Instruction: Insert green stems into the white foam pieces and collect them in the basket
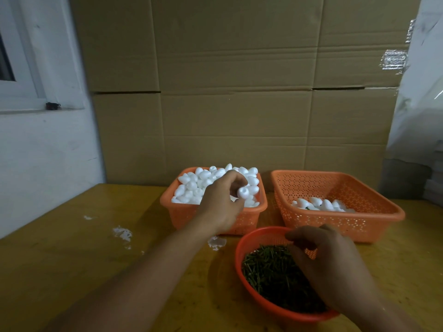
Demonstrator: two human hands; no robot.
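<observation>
My left hand (pixel 221 200) pinches one white foam piece (pixel 244 192) just above the orange basket (pixel 182 213) heaped with white foam pieces (pixel 191 185). My right hand (pixel 328 262) hovers over the round red bowl (pixel 239 245) of green stems (pixel 268 269), its fingers curled down among the stems; whether it holds a stem is hidden. The larger orange basket (pixel 374 212) at the right holds several finished foam pieces (pixel 321 204) at its bottom.
The baskets stand on a yellow wooden table (pixel 84 259) with white foam crumbs (pixel 122 233) scattered left of the middle. Cardboard boxes (pixel 239 92) form a wall right behind the baskets. A white wall with a window (pixel 14 68) is at the left.
</observation>
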